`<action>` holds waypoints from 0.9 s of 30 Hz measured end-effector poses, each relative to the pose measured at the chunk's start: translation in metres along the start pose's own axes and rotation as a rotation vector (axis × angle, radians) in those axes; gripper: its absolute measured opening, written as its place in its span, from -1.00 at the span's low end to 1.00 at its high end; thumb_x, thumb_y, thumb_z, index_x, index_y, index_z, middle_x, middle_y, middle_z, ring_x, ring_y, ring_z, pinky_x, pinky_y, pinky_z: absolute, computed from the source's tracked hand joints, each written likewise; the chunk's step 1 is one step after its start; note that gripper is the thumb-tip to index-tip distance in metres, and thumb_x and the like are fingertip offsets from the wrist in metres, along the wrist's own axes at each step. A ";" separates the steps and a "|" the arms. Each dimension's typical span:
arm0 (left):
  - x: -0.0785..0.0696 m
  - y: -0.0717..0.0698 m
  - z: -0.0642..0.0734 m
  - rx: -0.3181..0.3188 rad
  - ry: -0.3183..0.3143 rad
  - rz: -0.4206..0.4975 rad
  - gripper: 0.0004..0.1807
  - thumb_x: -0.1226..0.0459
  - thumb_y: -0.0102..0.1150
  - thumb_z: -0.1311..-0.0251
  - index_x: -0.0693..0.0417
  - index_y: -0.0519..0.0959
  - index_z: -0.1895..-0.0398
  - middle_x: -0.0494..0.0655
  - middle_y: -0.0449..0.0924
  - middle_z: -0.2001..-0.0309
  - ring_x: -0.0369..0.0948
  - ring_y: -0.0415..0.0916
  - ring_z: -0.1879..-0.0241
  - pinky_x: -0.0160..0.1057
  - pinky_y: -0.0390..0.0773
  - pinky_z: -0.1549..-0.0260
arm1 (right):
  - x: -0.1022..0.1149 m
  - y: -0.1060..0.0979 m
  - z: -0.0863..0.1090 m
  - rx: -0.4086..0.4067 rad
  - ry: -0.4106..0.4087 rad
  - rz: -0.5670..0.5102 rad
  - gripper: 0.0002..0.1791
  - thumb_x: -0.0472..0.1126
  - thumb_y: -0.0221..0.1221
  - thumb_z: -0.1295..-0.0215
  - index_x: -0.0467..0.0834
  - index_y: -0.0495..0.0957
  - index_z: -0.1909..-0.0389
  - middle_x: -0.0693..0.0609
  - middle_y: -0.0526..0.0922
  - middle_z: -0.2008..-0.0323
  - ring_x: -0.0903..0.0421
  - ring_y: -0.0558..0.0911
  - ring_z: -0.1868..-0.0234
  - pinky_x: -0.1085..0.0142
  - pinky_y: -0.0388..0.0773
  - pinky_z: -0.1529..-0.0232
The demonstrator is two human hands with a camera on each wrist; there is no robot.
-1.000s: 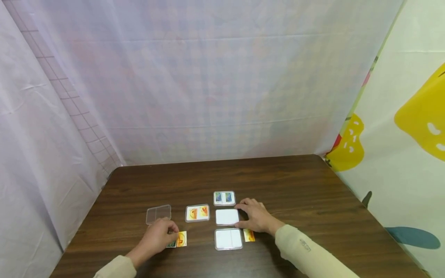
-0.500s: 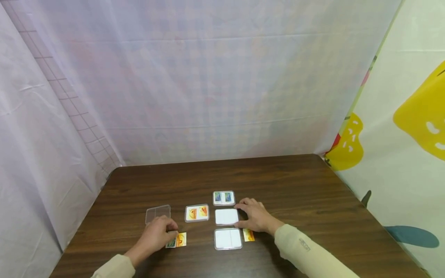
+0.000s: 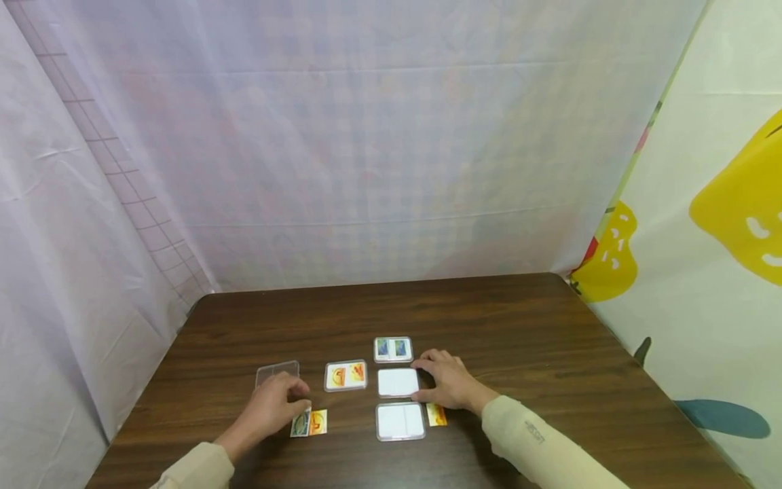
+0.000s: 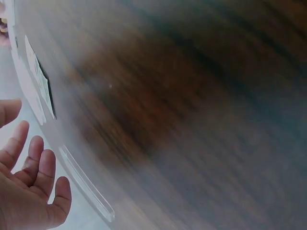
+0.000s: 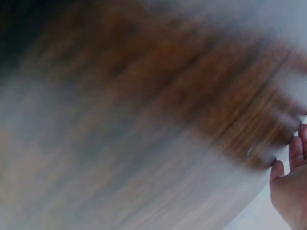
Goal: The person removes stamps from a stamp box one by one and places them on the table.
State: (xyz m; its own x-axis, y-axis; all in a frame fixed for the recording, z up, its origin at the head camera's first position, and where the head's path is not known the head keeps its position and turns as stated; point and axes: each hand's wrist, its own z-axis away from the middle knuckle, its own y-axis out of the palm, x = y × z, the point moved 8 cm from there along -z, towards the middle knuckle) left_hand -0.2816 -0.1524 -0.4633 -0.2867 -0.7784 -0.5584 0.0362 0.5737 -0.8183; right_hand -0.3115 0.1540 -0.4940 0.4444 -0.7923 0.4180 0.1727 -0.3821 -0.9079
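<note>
In the head view, my left hand [image 3: 273,405] hovers over the near side of a clear two-part plastic lid [image 3: 282,370], fingers loosely bent around nothing. A dark green picture card [image 3: 300,424] lies just below its thumb, touching an orange picture card [image 3: 318,422]. My right hand [image 3: 449,382] holds the right end of a white-filled card case [image 3: 398,383], forefinger at its far corner and thumb at its near corner. The left wrist view shows the left fingers [image 4: 46,167] apart and bare. Only part of the right hand shows in the right wrist view.
Behind the held case is a case with two blue-green cards [image 3: 394,349]; in front is another white case [image 3: 400,422]. A case with two orange cards [image 3: 346,375] lies to the left. Another orange card [image 3: 436,414] lies below the right hand. Curtains surround the brown table [image 3: 519,326].
My left hand has drawn back left and slightly away from the dark green card, which now shows more fully. The right hand stays at the white case.
</note>
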 end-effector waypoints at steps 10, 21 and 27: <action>0.007 -0.005 -0.006 -0.017 -0.001 -0.035 -0.82 0.28 0.48 0.00 -0.01 0.67 0.31 -0.17 0.61 0.28 -0.14 0.55 0.22 0.08 0.48 0.12 | 0.000 -0.001 0.001 -0.007 -0.011 -0.004 -0.30 0.21 0.31 -0.20 -0.11 0.50 -0.24 -0.11 0.44 -0.19 -0.15 0.37 -0.24 -0.17 0.21 -0.23; 0.027 -0.018 -0.010 -0.032 0.016 0.001 -0.65 0.18 0.49 -0.01 0.09 0.67 0.14 -0.07 0.61 0.18 -0.05 0.51 0.14 0.12 0.43 0.05 | 0.000 0.000 0.001 -0.008 -0.009 -0.004 -0.31 0.20 0.31 -0.21 -0.11 0.50 -0.25 -0.11 0.44 -0.19 -0.16 0.36 -0.24 -0.17 0.20 -0.24; 0.045 -0.028 -0.014 -0.027 0.005 -0.017 -0.54 0.15 0.48 -0.03 0.17 0.63 0.03 0.04 0.60 0.10 0.02 0.50 0.09 0.18 0.41 0.01 | 0.000 0.000 0.001 -0.009 -0.014 -0.001 -0.31 0.19 0.32 -0.21 -0.12 0.50 -0.25 -0.12 0.44 -0.19 -0.16 0.37 -0.24 -0.17 0.21 -0.23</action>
State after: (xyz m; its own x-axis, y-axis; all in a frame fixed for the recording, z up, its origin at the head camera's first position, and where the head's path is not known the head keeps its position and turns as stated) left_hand -0.3087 -0.1997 -0.4636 -0.2917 -0.7867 -0.5440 0.0054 0.5674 -0.8235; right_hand -0.3103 0.1546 -0.4946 0.4561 -0.7853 0.4187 0.1658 -0.3872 -0.9070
